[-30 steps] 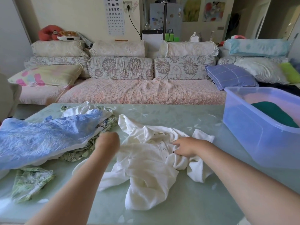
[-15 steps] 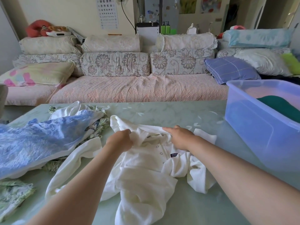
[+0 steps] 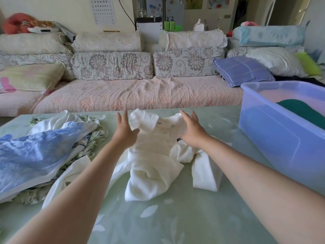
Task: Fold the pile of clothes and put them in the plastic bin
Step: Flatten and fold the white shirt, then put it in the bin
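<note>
Both hands released, nothing gripped: left hand and right hand have fingers straight and spread, palms down over the shoulders of the white button-front collared shirt, 1 hand each side of the button row. Motion blur, so cannot tell whether the palms press the cloth or sit just above it. Shirt lies face up and crumpled on the pale green leaf-patterned table, collar toward the far edge, hem bunched toward the near edge, 1 sleeve doubled over beside it on the right. Unfolded pile sits at the table's left edge: crinkled blue-and-white garment on top, green floral fabric under it, just beside the shirt's other sleeve. Translucent blue plastic bin stands at the right edge, apart from the shirt, with 1 dark green garment inside. Pink quilted sofa beyond the far edge.
</note>
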{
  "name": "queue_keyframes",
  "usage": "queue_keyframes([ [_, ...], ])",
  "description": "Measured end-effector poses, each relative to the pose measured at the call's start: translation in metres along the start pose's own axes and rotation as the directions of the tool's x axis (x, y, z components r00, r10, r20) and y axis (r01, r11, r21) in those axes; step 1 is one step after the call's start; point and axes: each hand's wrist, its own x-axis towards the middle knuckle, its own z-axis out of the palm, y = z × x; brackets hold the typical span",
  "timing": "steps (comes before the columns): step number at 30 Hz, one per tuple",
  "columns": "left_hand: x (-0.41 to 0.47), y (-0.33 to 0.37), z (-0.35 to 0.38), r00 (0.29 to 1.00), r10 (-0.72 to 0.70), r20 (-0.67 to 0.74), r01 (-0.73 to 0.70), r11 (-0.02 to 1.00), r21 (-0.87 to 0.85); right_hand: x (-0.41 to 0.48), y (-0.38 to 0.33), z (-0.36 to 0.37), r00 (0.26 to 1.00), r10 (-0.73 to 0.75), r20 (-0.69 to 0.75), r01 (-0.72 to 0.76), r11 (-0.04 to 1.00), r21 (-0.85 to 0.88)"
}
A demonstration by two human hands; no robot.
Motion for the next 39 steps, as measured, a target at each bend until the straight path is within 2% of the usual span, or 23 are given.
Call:
queue_keyframes([
  [2,-0.004,-0.004,0.011,0.99,0.027,0.139,-0.038,0.996,0.075,-0.005,0.003,-0.001,0.991,0.007,0.136,0.005,0.996,-0.089],
  [5,-0.008,0.002,0.018,0.963,0.188,0.195,-0.229,0.95,0.215,-0.012,0.003,-0.004,0.987,-0.058,0.15,0.082,0.984,-0.157],
  [7,-0.021,0.02,0.018,0.923,0.322,0.21,-0.356,0.922,0.15,-0.02,-0.002,-0.006,0.988,-0.115,0.102,0.129,0.98,-0.148],
  [9,-0.041,0.038,0.017,0.873,0.386,0.297,-0.424,0.903,0.071,-0.033,-0.011,-0.006,0.983,-0.162,0.084,0.174,0.973,-0.154],
  [11,-0.062,0.048,0.016,0.806,0.369,0.463,-0.447,0.892,0.066,-0.051,-0.02,-0.007,0.964,-0.175,0.199,0.216,0.954,-0.207],
  [13,-0.08,0.045,0.019,0.749,0.278,0.602,-0.466,0.866,0.18,-0.071,-0.022,-0.005,0.928,-0.165,0.333,0.289,0.884,-0.368],
  [15,-0.091,0.037,0.025,0.729,0.274,0.628,-0.566,0.757,0.327,-0.083,-0.017,-0.009,0.911,-0.142,0.388,0.341,0.789,-0.512],
  [16,-0.093,0.033,0.025,0.732,0.308,0.607,-0.592,0.728,0.345,-0.087,-0.013,-0.013,0.912,-0.112,0.394,0.331,0.768,-0.548],
  [19,-0.094,0.027,0.014,0.771,0.415,0.483,-0.566,0.794,0.222,-0.093,-0.006,-0.025,0.931,-0.049,0.361,0.274,0.747,-0.606],
  [22,-0.094,0.03,-0.007,0.848,0.507,0.152,-0.526,0.841,0.128,-0.096,-0.001,-0.03,0.951,0.034,0.307,0.202,0.683,-0.702],
  [24,-0.093,0.031,-0.023,0.914,0.392,-0.109,-0.392,0.92,0.023,-0.096,0.001,-0.03,0.963,0.056,0.265,0.152,0.699,-0.699],
  [26,-0.085,0.022,-0.032,0.943,0.219,-0.25,-0.242,0.968,-0.066,-0.096,-0.003,-0.031,0.975,0.009,0.22,0.146,0.724,-0.675],
  [28,-0.08,0.006,-0.036,0.968,0.08,-0.237,-0.087,0.996,-0.02,-0.098,-0.012,-0.028,0.985,-0.079,0.151,0.16,0.736,-0.658],
  [30,-0.082,-0.007,-0.036,0.983,-0.002,-0.184,0.028,0.99,0.142,-0.1,-0.023,-0.023,0.967,-0.244,0.068,0.229,0.732,-0.642],
  [31,-0.086,-0.009,-0.035,0.982,0.021,-0.187,0.027,0.969,0.247,-0.098,-0.025,-0.019,0.945,-0.325,0.04,0.278,0.732,-0.622],
  [33,-0.091,0.0,-0.033,0.947,0.248,-0.203,-0.157,0.912,0.379,-0.093,-0.029,-0.012,0.899,-0.438,0.02,0.365,0.721,-0.589],
  [34,-0.094,0.01,-0.034,0.917,0.363,-0.166,-0.284,0.885,0.369,-0.09,-0.029,-0.007,0.882,-0.471,0.031,0.397,0.705,-0.588],
  [35,-0.097,0.022,-0.035,0.908,0.41,-0.088,-0.368,0.879,0.304,-0.087,-0.03,-0.002,0.881,-0.472,0.041,0.406,0.708,-0.577],
  [37,-0.103,0.041,-0.032,0.918,0.343,0.2,-0.383,0.898,0.215,-0.087,-0.033,0.008,0.91,-0.405,0.089,0.391,0.765,-0.512],
  [39,-0.106,0.043,-0.024,0.867,0.207,0.454,-0.407,0.821,0.401,-0.087,-0.034,0.018,0.943,-0.288,0.165,0.332,0.832,-0.445],
])
